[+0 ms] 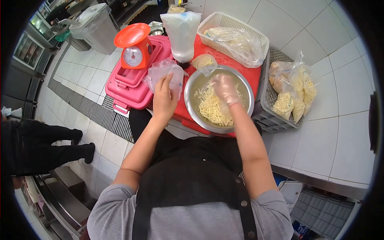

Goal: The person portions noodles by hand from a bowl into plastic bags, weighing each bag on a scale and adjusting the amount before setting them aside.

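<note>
My left hand [165, 96] grips a thin clear plastic bag [154, 75], its fingers against the film, left of the bowl. Inside the steel bowl [191, 109] lies a heap of pale yellow, noodle-like strips [212, 109]. My right hand [226, 89], in a clear disposable glove, is closed at the top of that heap and slightly blurred by motion. Past the bowl's far rim, a small clear bag with strips in it [205, 63] rests on the red surface. A tall stack of clear plastic bags [182, 36] stands just behind my left hand.
At left, an orange dial scale [133, 56] sits on pink lidded boxes [132, 94]. A white basket [236, 20] holds a large bag. Several filled bags [294, 90] lie on a grey crate [264, 86] at right. Another person's dark-trousered legs [52, 142] are at far left.
</note>
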Demonstrator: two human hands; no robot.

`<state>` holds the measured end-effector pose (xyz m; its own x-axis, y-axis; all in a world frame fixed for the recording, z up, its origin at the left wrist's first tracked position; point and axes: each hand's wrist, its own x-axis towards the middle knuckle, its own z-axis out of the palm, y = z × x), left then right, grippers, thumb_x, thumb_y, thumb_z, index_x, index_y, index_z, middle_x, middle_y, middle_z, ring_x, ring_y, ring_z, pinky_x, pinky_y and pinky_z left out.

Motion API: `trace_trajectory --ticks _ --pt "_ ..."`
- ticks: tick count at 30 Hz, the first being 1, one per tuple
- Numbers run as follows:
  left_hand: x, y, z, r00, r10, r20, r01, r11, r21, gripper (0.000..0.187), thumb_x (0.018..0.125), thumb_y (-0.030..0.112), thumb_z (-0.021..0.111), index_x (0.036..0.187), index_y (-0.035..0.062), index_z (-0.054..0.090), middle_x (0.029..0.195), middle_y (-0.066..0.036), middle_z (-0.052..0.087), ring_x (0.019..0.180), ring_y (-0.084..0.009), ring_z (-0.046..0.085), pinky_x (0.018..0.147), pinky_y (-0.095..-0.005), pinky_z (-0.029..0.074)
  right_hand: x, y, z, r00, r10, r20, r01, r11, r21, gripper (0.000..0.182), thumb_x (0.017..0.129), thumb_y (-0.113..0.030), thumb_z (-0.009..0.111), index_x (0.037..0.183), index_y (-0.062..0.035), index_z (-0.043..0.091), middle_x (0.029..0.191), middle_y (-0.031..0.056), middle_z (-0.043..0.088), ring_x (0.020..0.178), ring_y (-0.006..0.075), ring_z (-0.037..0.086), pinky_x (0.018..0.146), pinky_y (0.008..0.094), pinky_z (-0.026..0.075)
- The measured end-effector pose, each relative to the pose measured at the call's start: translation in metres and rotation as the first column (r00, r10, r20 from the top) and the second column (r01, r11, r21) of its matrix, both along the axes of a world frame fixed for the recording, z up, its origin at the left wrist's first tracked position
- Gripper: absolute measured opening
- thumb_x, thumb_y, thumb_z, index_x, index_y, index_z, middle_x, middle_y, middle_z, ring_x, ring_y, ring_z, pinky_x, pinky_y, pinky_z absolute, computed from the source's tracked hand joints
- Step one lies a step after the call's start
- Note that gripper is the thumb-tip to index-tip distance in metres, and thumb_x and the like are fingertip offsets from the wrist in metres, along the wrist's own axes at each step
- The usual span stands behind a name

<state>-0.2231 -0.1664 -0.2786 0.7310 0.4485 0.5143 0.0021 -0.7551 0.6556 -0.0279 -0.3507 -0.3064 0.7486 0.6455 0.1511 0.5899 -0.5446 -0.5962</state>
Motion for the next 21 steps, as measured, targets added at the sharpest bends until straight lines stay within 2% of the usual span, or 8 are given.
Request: trace_trajectory --ticks 4,6,8,10,11,14,16,21 --pt "0.004 -0.003 -0.003 1.0 -0.01 -0.001 0.01 0.997 -0.071 0.06 0.081 -0.013 0.059 0.139 -0.0003 0.054 0.13 -0.022 0.057 0.113 -0.0392 0.06 0.089 -0.0407 0.052 -0.012 -0.029 0.097 0.973 -0.112 -0.2 0.141 0.981 0.137 0.015 0.089 -0.012 0.071 0.098 -0.0002 0.073 0.077 0.0128 0.07 0.067 0.0148 0.067 0.066 0.0337 0.055" --pt "0.011 -0.01 -0.004 0.999 -0.034 0.017 0.035 0.995 -0.09 0.061 0.08 -0.013 0.059 0.139 -0.0001 0.054 0.13 -0.022 0.057 0.113 -0.0392 0.06 0.089 -0.0408 0.052 -0.029 -0.044 0.136 0.998 -0.056 -0.034 0.06 0.988 0.144 0.015 0.09 -0.013 0.071 0.094 0.0015 0.07 0.074 0.0112 0.065 0.068 0.0132 0.064 0.066 0.0331 0.053" --pt "0.014 -0.019 0.001 0.996 -0.086 0.003 0.085 0.987 -0.136 0.064 0.078 -0.015 0.059 0.14 -0.0006 0.052 0.13 -0.021 0.056 0.117 -0.0394 0.058 0.094 -0.0417 0.051 -0.024 -0.059 0.128 0.97 -0.052 -0.237 0.092 0.983 0.161 0.018 0.087 -0.015 0.074 0.091 0.0011 0.068 0.079 0.0122 0.065 0.073 0.0186 0.065 0.07 0.0348 0.053" --pt "0.011 -0.025 0.013 0.996 -0.089 -0.013 0.088 0.994 -0.064 0.067 0.077 -0.015 0.06 0.141 -0.001 0.051 0.13 -0.021 0.056 0.12 -0.0394 0.056 0.098 -0.0424 0.05 -0.011 -0.076 0.085 0.994 0.099 0.051 -0.099 0.995 -0.006 0.022 0.079 -0.017 0.077 0.09 -0.002 0.067 0.083 0.0168 0.069 0.08 0.0322 0.069 0.075 0.0416 0.054" --pt "0.01 -0.027 0.018 0.995 -0.096 -0.032 0.097 0.995 0.011 0.069 0.075 -0.015 0.061 0.142 -0.0014 0.05 0.131 -0.02 0.055 0.123 -0.0394 0.055 0.101 -0.0431 0.048 -0.006 -0.076 0.073 0.99 0.076 -0.12 -0.109 0.95 -0.294 0.041 0.072 -0.019 0.085 0.107 -0.0034 0.07 0.117 0.019 0.068 0.103 0.0326 0.069 0.089 0.0408 0.055" --pt "0.002 -0.029 0.034 0.989 -0.103 -0.101 0.104 0.995 0.001 0.073 0.073 -0.013 0.065 0.143 -0.0019 0.048 0.133 -0.02 0.054 0.126 -0.0392 0.052 0.106 -0.0444 0.045 -0.034 -0.065 0.06 0.955 0.061 -0.292 -0.215 0.819 -0.532 0.101 0.061 -0.025 0.09 0.153 -0.0186 0.047 0.164 0.0296 0.023 0.149 0.0422 0.034 0.121 0.0394 0.034" --pt "-0.002 -0.03 0.04 0.99 -0.096 -0.1 0.098 0.995 0.017 0.074 0.073 -0.012 0.067 0.144 -0.0011 0.048 0.133 -0.02 0.055 0.126 -0.0393 0.053 0.105 -0.0442 0.046 -0.046 -0.053 0.031 0.973 0.032 -0.227 -0.163 0.792 -0.588 0.103 0.061 -0.023 0.089 0.154 -0.0219 0.046 0.164 0.0319 0.021 0.148 0.0425 0.035 0.119 0.0405 0.036" --pt "-0.011 -0.02 0.036 0.994 -0.072 -0.084 0.075 0.996 0.039 0.073 0.074 -0.007 0.071 0.143 0.0011 0.049 0.133 -0.019 0.055 0.122 -0.0393 0.056 0.1 -0.0439 0.05 -0.012 -0.064 -0.001 0.988 0.141 -0.06 -0.153 0.88 -0.45 0.056 0.067 -0.016 0.084 0.121 -0.0095 0.069 0.121 0.0209 0.065 0.114 0.0376 0.064 0.1 0.0436 0.052"
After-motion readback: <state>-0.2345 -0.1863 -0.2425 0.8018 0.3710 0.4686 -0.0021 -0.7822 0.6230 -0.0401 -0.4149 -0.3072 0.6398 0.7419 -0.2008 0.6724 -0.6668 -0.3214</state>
